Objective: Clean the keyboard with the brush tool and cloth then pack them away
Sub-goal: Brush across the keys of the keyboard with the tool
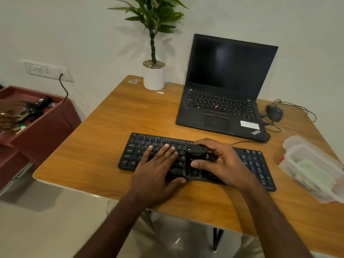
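A black keyboard (253, 161) lies across the wooden table (104, 131) near its front edge. My left hand (158, 168) rests flat on the keyboard's left half, fingers straight over the keys. My right hand (221, 161) grips a black brush tool (195, 159) that stands on the middle of the keyboard, thumb on its near side and fingers curled over its top. A clear plastic container (312, 168) at the right edge of the table holds something pale green; I cannot tell whether that is the cloth.
An open black laptop (229, 86) stands behind the keyboard, with a wired mouse (274, 112) to its right. A potted plant (154, 75) is at the back. A red open drawer (37, 123) of tools is to the left, where another person's hand (7, 116) shows.
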A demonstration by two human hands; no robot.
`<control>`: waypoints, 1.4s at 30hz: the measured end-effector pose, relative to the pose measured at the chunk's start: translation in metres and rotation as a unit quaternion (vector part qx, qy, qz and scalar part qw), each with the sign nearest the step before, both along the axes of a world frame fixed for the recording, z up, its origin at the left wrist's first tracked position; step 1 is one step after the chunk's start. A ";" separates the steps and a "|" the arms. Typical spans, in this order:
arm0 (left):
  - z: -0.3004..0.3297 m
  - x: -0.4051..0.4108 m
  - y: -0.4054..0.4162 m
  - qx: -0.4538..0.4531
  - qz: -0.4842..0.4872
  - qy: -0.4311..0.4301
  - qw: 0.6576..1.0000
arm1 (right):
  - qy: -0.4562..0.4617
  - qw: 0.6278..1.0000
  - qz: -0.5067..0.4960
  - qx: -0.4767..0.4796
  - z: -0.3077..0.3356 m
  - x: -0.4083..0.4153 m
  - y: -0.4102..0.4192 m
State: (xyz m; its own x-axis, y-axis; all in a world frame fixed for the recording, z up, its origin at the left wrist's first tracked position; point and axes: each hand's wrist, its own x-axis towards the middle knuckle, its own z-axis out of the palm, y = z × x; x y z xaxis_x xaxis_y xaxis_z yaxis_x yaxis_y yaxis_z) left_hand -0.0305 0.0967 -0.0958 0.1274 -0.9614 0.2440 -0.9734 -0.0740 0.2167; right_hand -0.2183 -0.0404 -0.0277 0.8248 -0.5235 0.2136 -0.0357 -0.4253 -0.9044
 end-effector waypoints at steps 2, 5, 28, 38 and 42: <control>-0.002 0.000 -0.001 0.009 0.005 0.001 1.000 | 0.027 0.999 -0.003 -0.028 0.002 -0.021 -0.009; -0.002 -0.001 0.000 0.001 0.012 0.006 1.000 | 0.034 0.999 -0.014 -0.024 0.007 -0.044 -0.019; 0.001 -0.004 0.001 -0.013 0.020 0.008 1.000 | -0.035 0.996 -0.068 -0.048 0.002 -0.045 -0.016; 0.002 -0.004 0.002 -0.009 0.021 0.017 1.000 | -0.004 0.997 -0.054 -0.055 -0.007 -0.032 -0.011; 0.000 -0.003 0.001 -0.009 0.022 0.016 1.000 | 0.017 0.995 -0.083 -0.055 0.001 -0.075 -0.026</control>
State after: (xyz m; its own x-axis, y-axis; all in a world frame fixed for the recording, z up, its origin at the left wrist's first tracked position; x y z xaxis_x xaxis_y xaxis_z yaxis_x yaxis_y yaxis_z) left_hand -0.0338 0.0974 -0.0956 0.1765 -0.9505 0.2556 -0.9622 -0.1119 0.2484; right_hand -0.2931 -0.0667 -0.0263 0.7365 -0.6283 0.2506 -0.1434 -0.5070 -0.8499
